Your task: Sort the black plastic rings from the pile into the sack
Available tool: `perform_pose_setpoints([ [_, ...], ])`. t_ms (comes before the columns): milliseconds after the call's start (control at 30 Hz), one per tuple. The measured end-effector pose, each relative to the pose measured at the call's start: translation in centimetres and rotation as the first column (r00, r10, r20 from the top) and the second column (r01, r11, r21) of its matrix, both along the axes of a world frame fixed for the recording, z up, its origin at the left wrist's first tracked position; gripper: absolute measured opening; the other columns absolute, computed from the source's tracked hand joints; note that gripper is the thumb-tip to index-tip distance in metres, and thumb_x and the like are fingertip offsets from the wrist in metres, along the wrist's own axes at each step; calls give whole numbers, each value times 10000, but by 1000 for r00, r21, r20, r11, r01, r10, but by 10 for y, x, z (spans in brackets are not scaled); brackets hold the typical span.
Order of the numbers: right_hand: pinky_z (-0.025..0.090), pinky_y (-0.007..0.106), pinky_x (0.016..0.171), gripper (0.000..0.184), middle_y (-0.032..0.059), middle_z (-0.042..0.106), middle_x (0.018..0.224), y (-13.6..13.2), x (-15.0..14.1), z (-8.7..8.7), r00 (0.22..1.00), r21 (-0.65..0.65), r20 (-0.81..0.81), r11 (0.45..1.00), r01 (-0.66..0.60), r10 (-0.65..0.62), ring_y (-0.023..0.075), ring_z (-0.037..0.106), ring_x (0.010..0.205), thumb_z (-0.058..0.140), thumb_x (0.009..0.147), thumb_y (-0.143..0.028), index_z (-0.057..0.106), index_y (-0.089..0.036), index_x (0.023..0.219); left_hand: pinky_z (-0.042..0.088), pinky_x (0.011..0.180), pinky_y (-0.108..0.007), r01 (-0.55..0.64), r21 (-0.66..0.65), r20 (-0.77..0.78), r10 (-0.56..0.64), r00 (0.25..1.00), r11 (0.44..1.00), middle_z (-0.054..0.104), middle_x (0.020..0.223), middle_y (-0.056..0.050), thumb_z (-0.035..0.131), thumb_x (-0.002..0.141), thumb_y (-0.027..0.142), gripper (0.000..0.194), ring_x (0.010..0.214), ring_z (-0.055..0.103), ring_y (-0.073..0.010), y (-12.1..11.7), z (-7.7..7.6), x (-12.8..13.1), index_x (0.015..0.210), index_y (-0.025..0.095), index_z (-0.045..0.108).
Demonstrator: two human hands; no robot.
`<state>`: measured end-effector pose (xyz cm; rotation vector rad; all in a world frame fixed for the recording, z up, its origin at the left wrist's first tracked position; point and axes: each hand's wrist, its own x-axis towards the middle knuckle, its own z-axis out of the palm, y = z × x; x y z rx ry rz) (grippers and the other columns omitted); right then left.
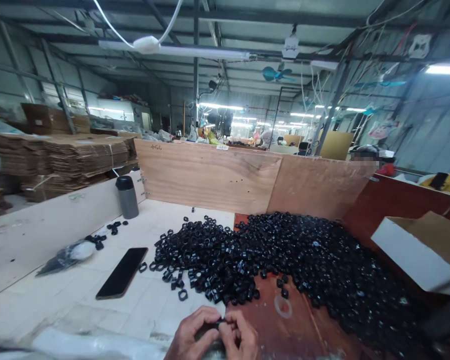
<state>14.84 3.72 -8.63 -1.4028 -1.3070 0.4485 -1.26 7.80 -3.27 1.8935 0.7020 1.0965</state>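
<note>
At the near edge of the table, my left hand and my right hand meet fingertip to fingertip. Both are closed in a pinch on a small black part, mostly covered by the fingers. It looks like the black plastic rings heaped just beyond my hands. That pile of black rings lies on the white sheet, and another large heap spreads over the red-brown board to the right. One loose ring rests a little ahead of my left hand.
A phone lies flat at left. Behind it are a clear plastic bag and a grey bottle. Wooden boards wall in the table's back. An open white carton stands at right; another person is beyond the wall.
</note>
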Motion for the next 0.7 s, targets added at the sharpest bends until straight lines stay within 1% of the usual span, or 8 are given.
perform_pose_setpoints([
  [100, 401, 198, 470, 272, -28, 542, 579, -12, 6, 26, 970, -125, -142, 969, -214, 196, 133, 529, 494, 540, 926, -440, 643, -194, 871, 523, 882, -259, -29, -96, -40, 26, 999, 995, 713, 993, -63, 633, 868, 240, 122, 949, 665, -181, -9, 9, 0, 950, 183, 702],
  [133, 430, 202, 506, 229, -18, 570, 626, -14, 8, 35, 963, -126, -153, 963, -240, 220, 140, 555, 542, 553, 918, -400, 648, -194, 889, 520, 875, -265, -34, -130, -48, 28, 998, 991, 714, 978, -60, 634, 867, 245, 120, 934, 663, -180, -11, 12, 1, 937, 180, 708],
  [233, 495, 248, 738, 117, 35, 651, 877, -14, 15, 49, 960, -38, -99, 963, -266, 261, 177, 625, 811, 601, 866, -275, 682, -202, 908, 505, 882, -288, -40, -225, -60, 27, 998, 974, 716, 969, -61, 657, 855, 259, 150, 925, 657, -183, -12, 18, 2, 954, 166, 720],
  [300, 482, 280, 861, 113, 46, 652, 956, -13, 17, 51, 956, 12, -99, 961, -276, 276, 192, 623, 931, 621, 849, -230, 692, -212, 936, 503, 877, -289, -26, -277, -34, 17, 999, 961, 717, 975, -63, 673, 845, 260, 171, 927, 659, -183, -11, 19, 3, 973, 159, 724],
  [333, 479, 290, 886, 126, 53, 649, 983, -13, 17, 51, 952, 28, -108, 958, -284, 285, 198, 620, 966, 628, 849, -226, 693, -213, 956, 504, 875, -290, -15, -293, -16, 11, 1000, 956, 716, 982, -67, 676, 844, 260, 181, 930, 660, -184, -10, 20, 3, 983, 155, 723],
  [467, 505, 293, 845, 134, 81, 639, 1013, -16, 15, 50, 946, 16, -154, 958, -287, 286, 209, 620, 974, 627, 875, -262, 685, -193, 973, 511, 876, -301, -11, -268, 28, 20, 999, 963, 699, 986, -80, 677, 847, 255, 179, 931, 656, -182, -11, 19, 5, 979, 139, 714],
  [600, 504, 243, 669, 236, 47, 638, 850, -18, 10, 52, 965, -88, -183, 974, -208, 189, 159, 616, 720, 605, 902, -328, 634, -164, 1068, 512, 896, -323, -15, -150, 24, 19, 1000, 989, 685, 1004, -90, 668, 857, 251, 173, 964, 646, -187, -11, 14, 6, 986, 140, 701],
  [700, 466, 215, 571, 271, 5, 606, 702, -19, 7, 56, 984, -133, -103, 978, -160, 147, 136, 571, 591, 537, 947, -380, 621, -157, 1077, 508, 931, -336, -2, -91, 10, 3, 1000, 996, 687, 1019, -93, 645, 873, 252, 160, 986, 641, -191, -13, 15, 6, 983, 150, 701],
])
